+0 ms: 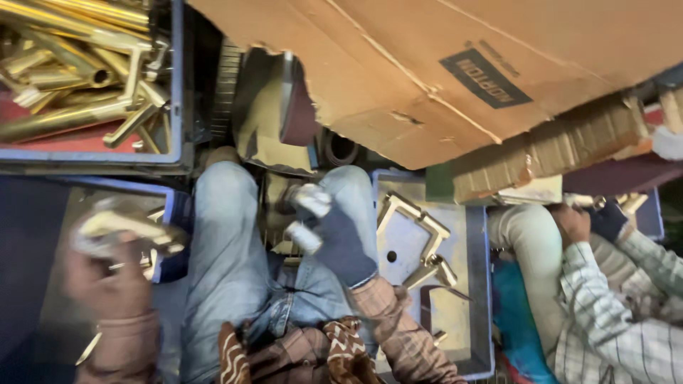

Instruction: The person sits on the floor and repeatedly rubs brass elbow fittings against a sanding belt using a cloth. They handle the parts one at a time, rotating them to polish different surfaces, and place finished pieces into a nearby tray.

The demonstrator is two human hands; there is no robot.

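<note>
Pretty dim overall, warm indoor light coming from above. The brass parts in the blue crate (pixel 85 71) throw bright golden glare, and the metal plate (pixel 274 107) near the cardboard sheet (pixel 441 64) mirrors it too. Lots of motion blur: the left hand (pixel 107 277) is smeared, the right hand (pixel 334 227) softer. Dark shadows under the cardboard, edges look stretched.
</note>
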